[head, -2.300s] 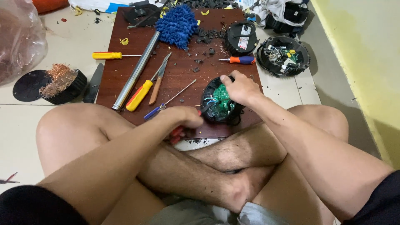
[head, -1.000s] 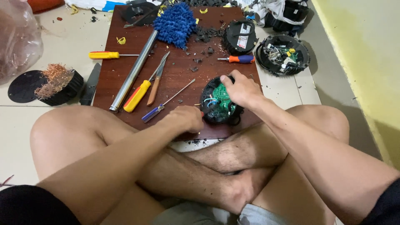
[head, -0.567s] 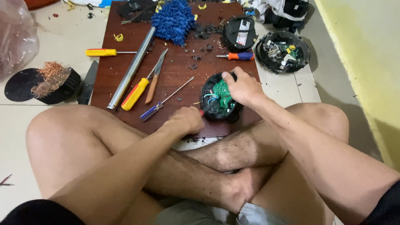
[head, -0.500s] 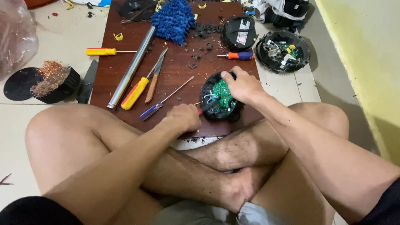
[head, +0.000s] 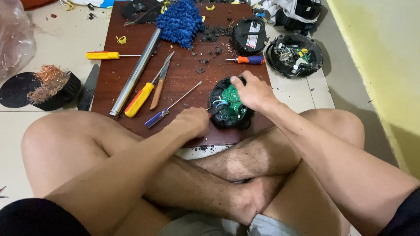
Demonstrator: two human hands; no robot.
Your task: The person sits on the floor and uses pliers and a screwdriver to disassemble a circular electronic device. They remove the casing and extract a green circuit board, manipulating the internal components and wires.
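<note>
Right hand [head: 256, 92] clamps the rim of the open housing [head: 230, 107], fingers curled over its far edge, at the near edge of the board [head: 183, 83]. The green PCB [head: 232, 98] is exposed inside with its wires attached. Left hand [head: 192, 122] is closed around a thin tool whose tip touches the housing's left side; what kind of tool, I can't tell.

Progress, as I read it: shell is open, board is still seated in it and wired, so stripping is mid-way. A second gutted housing [head: 294, 54] sits off the board to the right, and a copper wire pile [head: 48, 81] lies on a black disc to the left.

Labels: only one is visible, a small white-and-red rectangular sticker on the black module [head: 250, 35] at the board's far end. Spare tools: blue screwdriver [head: 168, 107], yellow screwdriver [head: 140, 98], steel tube [head: 135, 72].
</note>
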